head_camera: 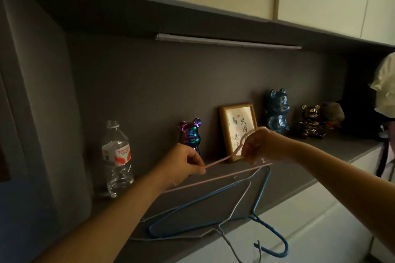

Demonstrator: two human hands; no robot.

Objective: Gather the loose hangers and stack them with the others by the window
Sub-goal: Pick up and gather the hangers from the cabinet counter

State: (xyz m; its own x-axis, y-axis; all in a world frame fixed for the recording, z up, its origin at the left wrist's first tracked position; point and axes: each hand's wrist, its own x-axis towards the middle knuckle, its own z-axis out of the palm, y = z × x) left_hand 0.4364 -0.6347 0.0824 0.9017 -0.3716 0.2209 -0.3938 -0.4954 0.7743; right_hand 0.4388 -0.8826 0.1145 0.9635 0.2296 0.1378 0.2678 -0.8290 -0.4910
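Note:
A pink wire hanger is lifted just above the grey counter. My left hand pinches one end of its upper arm, and my right hand grips it near the hook. Below it a blue wire hanger and a white wire hanger lie crossed on the counter. Their hooks stick out past the front edge. The stack by the window is not in view.
Along the back wall stand a clear water bottle, an iridescent bear figure, a framed picture, a blue bear figure and a dark bear figure. White cabinet fronts lie below the counter. A pale cloth hangs at right.

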